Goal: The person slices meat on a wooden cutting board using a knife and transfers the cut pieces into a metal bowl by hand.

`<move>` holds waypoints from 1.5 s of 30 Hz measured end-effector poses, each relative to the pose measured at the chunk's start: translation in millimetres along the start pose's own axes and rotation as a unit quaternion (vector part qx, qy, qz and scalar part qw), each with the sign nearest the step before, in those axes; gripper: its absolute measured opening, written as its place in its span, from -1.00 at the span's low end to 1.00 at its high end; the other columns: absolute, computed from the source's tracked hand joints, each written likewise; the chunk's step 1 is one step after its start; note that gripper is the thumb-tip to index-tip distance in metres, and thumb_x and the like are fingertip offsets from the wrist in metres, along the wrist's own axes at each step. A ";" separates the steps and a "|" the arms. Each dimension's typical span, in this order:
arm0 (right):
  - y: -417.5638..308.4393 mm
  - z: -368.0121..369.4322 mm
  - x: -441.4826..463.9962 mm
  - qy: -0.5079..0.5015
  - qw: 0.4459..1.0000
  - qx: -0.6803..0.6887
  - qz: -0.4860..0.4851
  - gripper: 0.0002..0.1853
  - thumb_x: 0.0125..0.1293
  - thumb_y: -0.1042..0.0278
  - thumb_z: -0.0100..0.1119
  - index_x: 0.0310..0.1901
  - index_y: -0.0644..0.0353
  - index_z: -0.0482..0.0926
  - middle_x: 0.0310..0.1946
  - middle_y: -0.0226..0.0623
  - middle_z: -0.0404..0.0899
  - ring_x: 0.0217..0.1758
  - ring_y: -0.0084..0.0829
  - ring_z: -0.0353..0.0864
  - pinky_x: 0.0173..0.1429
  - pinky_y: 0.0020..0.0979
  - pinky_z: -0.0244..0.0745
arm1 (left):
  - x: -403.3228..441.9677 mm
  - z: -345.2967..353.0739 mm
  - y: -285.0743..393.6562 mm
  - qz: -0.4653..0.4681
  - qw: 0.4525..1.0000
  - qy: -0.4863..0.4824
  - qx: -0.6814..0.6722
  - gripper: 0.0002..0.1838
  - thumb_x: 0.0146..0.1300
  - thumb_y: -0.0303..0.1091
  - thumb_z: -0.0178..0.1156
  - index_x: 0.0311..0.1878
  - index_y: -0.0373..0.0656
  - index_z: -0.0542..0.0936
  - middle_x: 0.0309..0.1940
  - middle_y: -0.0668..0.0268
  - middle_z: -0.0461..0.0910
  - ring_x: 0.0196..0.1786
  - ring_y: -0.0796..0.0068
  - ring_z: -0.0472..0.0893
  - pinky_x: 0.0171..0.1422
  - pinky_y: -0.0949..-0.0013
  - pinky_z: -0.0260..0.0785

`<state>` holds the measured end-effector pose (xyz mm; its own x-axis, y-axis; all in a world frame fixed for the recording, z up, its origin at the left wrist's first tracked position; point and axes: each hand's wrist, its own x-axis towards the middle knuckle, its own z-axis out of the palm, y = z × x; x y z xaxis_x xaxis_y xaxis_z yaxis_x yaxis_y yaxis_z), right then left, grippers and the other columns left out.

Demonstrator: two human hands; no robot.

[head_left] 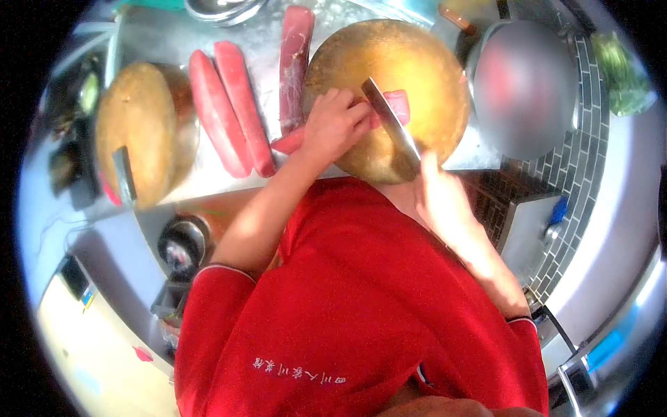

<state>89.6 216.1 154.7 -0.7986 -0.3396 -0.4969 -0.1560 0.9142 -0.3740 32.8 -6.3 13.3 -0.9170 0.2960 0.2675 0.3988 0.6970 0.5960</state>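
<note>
Head: meat strip [288,142], likely slippery, is best pinned near blade; left hand [337,124] finger-curled over it, cleaver [392,119] clamped in right hand [439,194].

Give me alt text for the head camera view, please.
A person's right hand holds a cleaver at red meat on a round board, the left hand resting on the meat. Three long strips of meat lie left of the board.

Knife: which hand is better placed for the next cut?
Right hand, I'd judge: it grips the knife above the round board, while the left hand is over the meat strip beside the blade.
</note>
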 end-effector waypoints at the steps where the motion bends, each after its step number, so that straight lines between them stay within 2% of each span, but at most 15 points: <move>1: 0.4 -0.7 -2.9 -0.016 1.000 -0.005 0.016 -0.60 0.20 0.67 0.10 0.05 0.37 0.21 -0.39 0.29 0.59 -0.30 0.28 0.69 -0.26 0.13 0.63 | 0.0 0.1 -0.9 0.005 1.000 0.000 -0.003 -0.85 0.15 -0.21 0.39 -0.24 0.03 0.71 -0.27 0.33 0.51 -0.10 0.20 0.53 -0.04 0.11 0.37; 4: 0.5 0.5 6.6 -0.053 0.998 0.006 0.037 -0.59 0.22 0.66 0.08 0.07 0.38 0.20 -0.40 0.25 0.60 -0.28 0.29 0.69 -0.23 0.15 0.61 | 0.0 -0.2 -2.6 0.016 1.000 0.003 0.000 -0.85 0.15 -0.20 0.39 -0.25 0.03 0.70 -0.27 0.33 0.50 -0.10 0.21 0.54 -0.05 0.12 0.36; 7: 9.5 40.8 77.1 0.010 0.998 0.057 0.008 -0.60 0.24 0.64 0.07 0.07 0.41 0.20 -0.42 0.25 0.61 -0.29 0.29 0.69 -0.23 0.17 0.60 | 0.6 -2.6 -1.9 0.016 0.999 0.010 -0.029 -0.82 0.14 -0.24 0.39 -0.21 -0.05 0.70 -0.29 0.23 0.48 -0.14 0.10 0.53 -0.10 0.07 0.37; 8: 5.2 44.6 95.8 0.043 0.997 0.065 -0.022 -0.62 0.26 0.63 0.05 0.07 0.42 0.20 -0.42 0.26 0.62 -0.29 0.29 0.70 -0.23 0.17 0.60 | -3.2 -2.5 -0.9 0.012 1.000 0.002 -0.020 -0.83 0.14 -0.22 0.40 -0.23 -0.02 0.69 -0.29 0.26 0.48 -0.12 0.15 0.53 -0.08 0.08 0.37; 10: 11.0 42.7 95.6 0.050 0.997 0.053 -0.011 -0.63 0.26 0.64 0.05 0.07 0.42 0.20 -0.41 0.27 0.63 -0.29 0.29 0.70 -0.23 0.17 0.60 | -0.9 1.1 -3.3 0.011 1.000 0.000 0.003 -0.83 0.15 -0.17 0.40 -0.26 0.03 0.69 -0.28 0.33 0.48 -0.09 0.23 0.54 -0.05 0.11 0.36; 17: -5.3 17.2 45.1 0.018 1.000 0.019 -0.004 -0.59 0.24 0.65 0.07 0.08 0.38 0.17 -0.46 0.31 0.61 -0.36 0.32 0.68 -0.27 0.19 0.58 | -5.8 -0.7 -4.6 0.016 1.000 0.013 -0.019 -0.85 0.17 -0.21 0.39 -0.23 0.03 0.69 -0.24 0.33 0.53 -0.06 0.24 0.55 -0.03 0.12 0.37; 23: 8.1 8.3 7.8 -0.042 0.997 0.035 0.047 -0.55 0.37 0.54 0.05 0.22 0.43 0.17 -0.46 0.29 0.58 -0.38 0.30 0.65 -0.31 0.16 0.50 | -4.8 4.5 -9.3 0.014 0.999 0.019 -0.038 -0.85 0.14 -0.24 0.40 -0.22 0.04 0.69 -0.26 0.33 0.53 -0.07 0.23 0.55 -0.02 0.12 0.38; 26: 5.4 36.0 72.8 0.031 0.998 0.056 -0.008 -0.50 0.38 0.53 0.06 0.28 0.41 0.15 -0.45 0.31 0.59 -0.36 0.31 0.65 -0.30 0.17 0.50 | -2.7 2.9 -8.2 0.004 1.000 0.008 -0.028 -0.85 0.13 -0.26 0.39 -0.23 0.03 0.68 -0.27 0.33 0.52 -0.09 0.21 0.55 -0.01 0.11 0.38; 28: 1.7 44.7 96.5 0.034 0.997 0.070 -0.009 -0.56 0.34 0.55 0.08 0.16 0.39 0.17 -0.39 0.34 0.60 -0.33 0.33 0.65 -0.24 0.20 0.54 | -2.6 -2.7 -4.1 -0.004 1.000 -0.009 -0.024 -0.85 0.12 -0.26 0.39 -0.24 0.02 0.68 -0.27 0.32 0.51 -0.10 0.19 0.55 -0.02 0.10 0.39; 32: 12.0 48.0 95.9 0.125 0.987 0.102 -0.020 -0.61 0.31 0.58 0.08 0.10 0.37 0.19 -0.35 0.36 0.61 -0.30 0.33 0.66 -0.20 0.18 0.59 | -4.4 0.4 -7.8 0.016 0.999 0.005 -0.033 -0.85 0.13 -0.28 0.38 -0.23 0.00 0.68 -0.27 0.29 0.50 -0.09 0.17 0.55 -0.02 0.09 0.39; 33: 9.7 46.7 93.5 0.129 0.986 0.106 -0.020 -0.62 0.30 0.60 0.05 0.10 0.39 0.19 -0.42 0.30 0.61 -0.31 0.33 0.67 -0.19 0.18 0.60 | -3.2 -1.4 -9.1 0.017 1.000 0.003 -0.023 -0.86 0.13 -0.28 0.37 -0.23 -0.01 0.68 -0.26 0.28 0.50 -0.09 0.16 0.55 -0.01 0.09 0.40; 36: 4.3 25.6 60.3 0.038 0.998 0.045 -0.004 -0.60 0.39 0.54 0.05 0.18 0.39 0.19 -0.46 0.32 0.60 -0.35 0.36 0.65 -0.29 0.22 0.49 | -7.0 -5.1 -6.2 0.015 1.000 -0.001 -0.021 -0.85 0.15 -0.30 0.35 -0.22 -0.07 0.68 -0.27 0.20 0.50 -0.11 0.08 0.55 -0.02 0.03 0.41; 40: -0.1 10.6 10.4 0.019 1.000 0.009 -0.005 -0.67 0.40 0.54 0.02 0.11 0.39 0.21 -0.52 0.28 0.58 -0.38 0.37 0.63 -0.31 0.23 0.49 | -2.6 -5.4 -6.5 0.027 0.999 0.001 -0.028 -0.84 0.16 -0.32 0.35 -0.20 -0.10 0.68 -0.26 0.16 0.50 -0.12 0.04 0.54 -0.03 0.01 0.42; 43: -6.5 1.6 8.0 -0.025 0.999 0.023 0.036 -0.66 0.28 0.62 0.04 0.06 0.42 0.23 -0.46 0.31 0.61 -0.36 0.31 0.68 -0.25 0.19 0.59 | -3.4 -2.2 -9.9 0.029 0.999 -0.001 -0.030 -0.82 0.14 -0.30 0.37 -0.20 -0.10 0.67 -0.26 0.16 0.50 -0.11 0.04 0.54 -0.01 0.02 0.41; 45: -4.1 17.9 40.8 -0.005 0.998 0.054 0.030 -0.67 0.30 0.61 0.04 0.05 0.41 0.23 -0.46 0.31 0.61 -0.35 0.32 0.68 -0.25 0.19 0.59 | -3.8 -0.7 -11.3 0.024 0.999 0.003 -0.045 -0.82 0.13 -0.29 0.38 -0.22 -0.10 0.66 -0.26 0.16 0.50 -0.11 0.04 0.54 -0.01 0.03 0.41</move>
<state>68.0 194.6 121.9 -0.7985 -0.2873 -0.5291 -0.0432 0.9039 -0.4256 31.8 -15.7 6.1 -0.8971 0.3228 0.3019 0.4414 0.6212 0.6475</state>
